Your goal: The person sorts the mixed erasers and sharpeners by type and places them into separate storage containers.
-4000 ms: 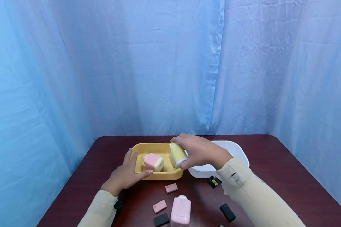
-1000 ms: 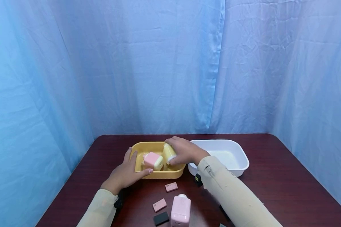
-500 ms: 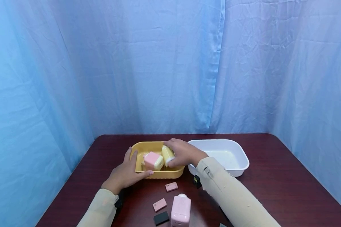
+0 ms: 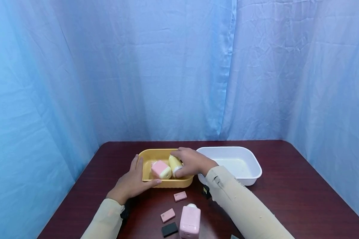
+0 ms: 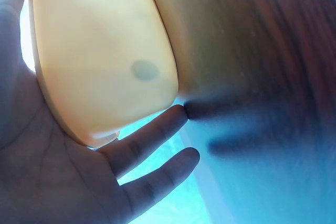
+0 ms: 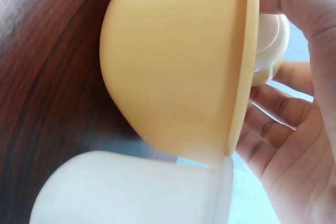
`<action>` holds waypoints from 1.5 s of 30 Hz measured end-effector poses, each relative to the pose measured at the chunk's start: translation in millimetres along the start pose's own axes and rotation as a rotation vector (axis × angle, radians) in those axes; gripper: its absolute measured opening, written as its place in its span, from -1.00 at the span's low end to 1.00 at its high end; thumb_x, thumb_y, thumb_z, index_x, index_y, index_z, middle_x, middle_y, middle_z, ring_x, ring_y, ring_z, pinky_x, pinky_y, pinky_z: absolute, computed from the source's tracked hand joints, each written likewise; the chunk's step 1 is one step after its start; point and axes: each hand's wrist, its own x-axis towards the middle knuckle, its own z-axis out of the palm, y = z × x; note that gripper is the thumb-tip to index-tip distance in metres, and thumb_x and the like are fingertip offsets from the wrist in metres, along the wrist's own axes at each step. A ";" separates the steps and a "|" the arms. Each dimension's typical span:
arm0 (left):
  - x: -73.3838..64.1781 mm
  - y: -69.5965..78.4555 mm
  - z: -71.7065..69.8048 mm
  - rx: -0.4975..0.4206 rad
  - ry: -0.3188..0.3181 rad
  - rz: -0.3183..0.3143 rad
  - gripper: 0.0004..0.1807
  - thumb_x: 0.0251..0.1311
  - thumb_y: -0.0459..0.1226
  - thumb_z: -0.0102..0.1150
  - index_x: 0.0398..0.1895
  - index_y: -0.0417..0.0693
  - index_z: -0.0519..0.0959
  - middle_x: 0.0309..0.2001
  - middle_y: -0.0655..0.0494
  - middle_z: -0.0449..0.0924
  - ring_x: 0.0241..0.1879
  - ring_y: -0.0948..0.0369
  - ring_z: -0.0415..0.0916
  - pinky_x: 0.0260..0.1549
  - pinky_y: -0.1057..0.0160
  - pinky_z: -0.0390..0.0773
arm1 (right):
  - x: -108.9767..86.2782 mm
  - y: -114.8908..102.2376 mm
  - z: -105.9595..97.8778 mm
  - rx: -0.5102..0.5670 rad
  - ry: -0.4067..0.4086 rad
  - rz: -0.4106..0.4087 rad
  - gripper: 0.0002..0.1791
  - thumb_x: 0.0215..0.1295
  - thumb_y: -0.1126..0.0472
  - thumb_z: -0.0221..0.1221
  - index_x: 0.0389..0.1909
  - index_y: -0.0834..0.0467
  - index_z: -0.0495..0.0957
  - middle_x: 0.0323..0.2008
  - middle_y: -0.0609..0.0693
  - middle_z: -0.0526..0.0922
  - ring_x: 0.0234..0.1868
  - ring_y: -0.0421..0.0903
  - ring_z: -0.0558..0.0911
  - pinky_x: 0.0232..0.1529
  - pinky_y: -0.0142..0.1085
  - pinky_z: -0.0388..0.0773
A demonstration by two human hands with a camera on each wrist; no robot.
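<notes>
My left hand point(image 4: 130, 182) rests against the left end of the yellow tub point(image 4: 155, 183), fingers straight along its side and thumb over its front rim. In the left wrist view, the fingers point(image 5: 157, 135) reach past the tub's outer wall. Low inside the tub's right end, my right hand point(image 4: 191, 162) grips a small yellow bottle point(image 4: 175, 163) with a white base. Its rounded white base point(image 6: 268, 35) shows beyond the rim in the right wrist view; the palm hides part of the bottle. Just left of it lies a boxy pink and cream container point(image 4: 161, 169).
A white tub point(image 4: 242, 181) stands right of the yellow one, close beside it. Nearer on the dark wooden table point(image 4: 290, 192) are a pink bottle point(image 4: 190, 220), two small pink blocks point(image 4: 168, 215) and a black block point(image 4: 169, 229). Blue curtains point(image 4: 179, 73) hang behind.
My right hand has moved left and down with the yellow bottle, from above the right rim to low inside the tub beside the pink container. The left hand has stayed put.
</notes>
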 end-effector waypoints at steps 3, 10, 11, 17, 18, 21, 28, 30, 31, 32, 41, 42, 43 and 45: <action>-0.4 0.3 -0.2 -0.018 -0.002 0.000 0.61 -0.18 0.68 0.11 0.69 -0.15 -0.29 0.68 -0.14 -0.29 0.26 -0.16 0.52 0.07 -0.15 0.62 | 0.8 -0.8 1.9 0.007 -0.001 -0.003 -0.07 0.01 -0.12 0.36 0.49 0.06 0.41 0.20 -0.03 0.57 0.03 -0.15 0.51 0.01 -0.25 0.54; -1.4 3.4 -2.5 -0.043 -0.013 0.000 0.61 -0.15 0.65 0.15 0.68 -0.18 -0.34 0.68 -0.16 -0.30 0.32 -0.18 0.47 0.13 -0.18 0.59 | 1.3 -2.2 3.9 0.017 0.005 0.008 -0.07 0.01 -0.10 0.36 0.49 0.03 0.41 0.27 -0.03 0.54 0.08 -0.15 0.50 0.06 -0.25 0.53; -1.4 3.7 -2.7 -0.045 -0.013 0.001 0.61 -0.15 0.65 0.15 0.68 -0.18 -0.34 0.68 -0.16 -0.30 0.32 -0.19 0.46 0.14 -0.18 0.58 | 1.2 -2.4 3.9 0.022 0.006 0.006 -0.07 0.02 -0.10 0.36 0.49 0.05 0.41 0.28 -0.02 0.54 0.09 -0.14 0.50 0.07 -0.24 0.53; -1.2 3.7 -3.1 -0.042 -0.012 0.006 0.61 -0.14 0.64 0.14 0.68 -0.20 -0.33 0.68 -0.18 -0.31 0.36 -0.19 0.43 0.16 -0.18 0.57 | 2.8 -2.7 5.5 0.047 0.013 -0.002 -0.09 0.03 -0.10 0.37 0.48 0.08 0.42 0.30 0.00 0.54 0.12 -0.13 0.51 0.09 -0.25 0.53; -1.2 3.4 -3.0 -0.042 -0.012 0.007 0.61 -0.14 0.65 0.14 0.68 -0.20 -0.33 0.68 -0.18 -0.31 0.36 -0.19 0.43 0.16 -0.18 0.57 | 3.5 -2.4 6.3 0.045 0.016 -0.002 -0.09 0.03 -0.10 0.37 0.47 0.08 0.43 0.30 -0.01 0.55 0.11 -0.13 0.51 0.08 -0.25 0.53; -1.4 2.3 -2.8 -0.045 -0.011 0.009 0.61 -0.14 0.65 0.13 0.68 -0.19 -0.33 0.68 -0.18 -0.30 0.36 -0.19 0.43 0.17 -0.17 0.56 | 5.3 -3.0 8.3 0.043 0.027 0.002 -0.11 0.02 -0.10 0.38 0.44 0.09 0.46 0.24 -0.05 0.58 0.07 -0.15 0.52 0.05 -0.28 0.53; -2.5 1.7 -3.9 -0.053 -0.010 0.015 0.60 -0.13 0.64 0.14 0.68 -0.20 -0.33 0.68 -0.18 -0.30 0.37 -0.18 0.43 0.18 -0.16 0.56 | 8.0 -4.9 10.8 0.063 0.050 0.000 -0.17 0.01 -0.09 0.40 0.36 0.08 0.50 0.11 -0.09 0.61 -0.01 -0.17 0.54 0.01 -0.30 0.53; -2.7 1.9 -4.2 -0.057 -0.011 0.013 0.60 -0.13 0.64 0.15 0.68 -0.20 -0.33 0.68 -0.18 -0.31 0.36 -0.18 0.44 0.18 -0.16 0.56 | 9.2 -4.4 12.3 0.056 0.059 -0.015 -0.20 0.00 -0.10 0.40 0.32 0.09 0.52 0.07 -0.10 0.62 -0.01 -0.17 0.54 0.01 -0.30 0.53; -2.8 2.0 -4.3 -0.059 -0.010 0.013 0.60 -0.13 0.63 0.16 0.68 -0.20 -0.33 0.68 -0.17 -0.31 0.35 -0.18 0.44 0.18 -0.16 0.56 | 9.8 -4.2 13.0 0.052 0.065 -0.023 -0.21 0.00 -0.10 0.40 0.31 0.08 0.53 0.06 -0.11 0.62 -0.02 -0.16 0.55 0.01 -0.30 0.53; -2.8 2.0 -4.3 -0.060 -0.010 0.013 0.60 -0.13 0.63 0.16 0.68 -0.19 -0.33 0.68 -0.17 -0.30 0.35 -0.17 0.45 0.17 -0.16 0.56 | 10.4 -4.1 13.7 0.049 0.070 -0.030 -0.22 -0.01 -0.11 0.39 0.29 0.08 0.54 0.03 -0.12 0.63 -0.03 -0.16 0.55 0.00 -0.31 0.53; -1.6 1.0 -3.3 -0.054 -0.005 0.020 0.60 -0.12 0.63 0.16 0.68 -0.19 -0.33 0.68 -0.17 -0.29 0.30 -0.17 0.48 0.15 -0.14 0.58 | 13.6 -4.1 17.9 0.042 0.101 -0.036 -0.25 -0.05 -0.11 0.40 0.23 0.05 0.56 -0.05 -0.16 0.62 -0.08 -0.20 0.54 -0.04 -0.33 0.53; -1.4 0.9 -3.2 -0.054 -0.004 0.022 0.60 -0.12 0.63 0.16 0.68 -0.20 -0.33 0.68 -0.17 -0.29 0.30 -0.17 0.49 0.15 -0.13 0.58 | 13.9 -4.3 18.1 0.042 0.106 -0.036 -0.26 -0.06 -0.11 0.40 0.22 0.05 0.56 -0.06 -0.16 0.62 -0.09 -0.20 0.54 -0.04 -0.34 0.53; -1.3 0.8 -3.1 -0.054 -0.004 0.022 0.60 -0.12 0.63 0.16 0.68 -0.19 -0.33 0.68 -0.17 -0.29 0.30 -0.17 0.49 0.14 -0.13 0.59 | 14.2 -4.3 18.5 0.043 0.112 -0.036 -0.26 -0.07 -0.11 0.41 0.20 0.05 0.57 -0.07 -0.16 0.62 -0.11 -0.20 0.54 -0.06 -0.34 0.53; -1.1 0.8 -3.0 -0.052 -0.004 0.024 0.60 -0.12 0.63 0.16 0.68 -0.19 -0.33 0.68 -0.17 -0.29 0.29 -0.17 0.50 0.14 -0.13 0.59 | 14.8 -4.5 19.4 0.050 0.120 -0.037 -0.28 -0.08 -0.11 0.42 0.18 0.05 0.57 -0.11 -0.17 0.62 -0.14 -0.21 0.55 -0.09 -0.35 0.54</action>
